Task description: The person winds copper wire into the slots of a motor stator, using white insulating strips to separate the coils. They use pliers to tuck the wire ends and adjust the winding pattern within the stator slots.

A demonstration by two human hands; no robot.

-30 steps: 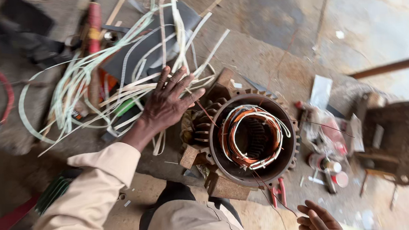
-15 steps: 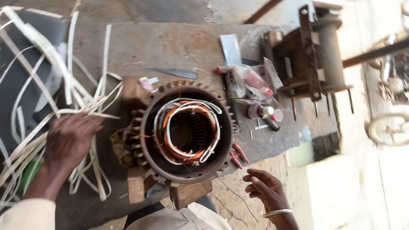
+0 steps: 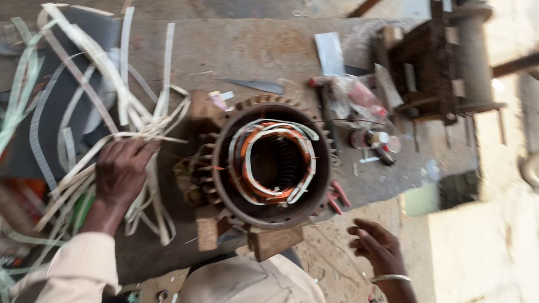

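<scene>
Left hand (image 3: 120,173) palm down on tangled heap of pale insulation strips (image 3: 92,112), fingers curled around a few strips, so holding them. Heap spread over left part of desk (image 3: 244,47), partly over a dark sheet (image 3: 82,38). Right hand (image 3: 375,245) off desk edge at lower right, fingers loosely spread, holding nothing, touching nothing; metal bangle (image 3: 389,278) on wrist. Between hands: round motor stator (image 3: 270,164) lying on desk, bore facing up, copper windings (image 3: 255,165) with white strips around inner ring. Propped on wooden blocks (image 3: 275,241) at near side. Red-handled pliers (image 3: 338,197) just beside stator rim, right. Small bottles and clutter (image 3: 367,120) further right, near dark metal frame (image 3: 438,60) at desk end. Blurry overall, small items hard to tell.
</scene>
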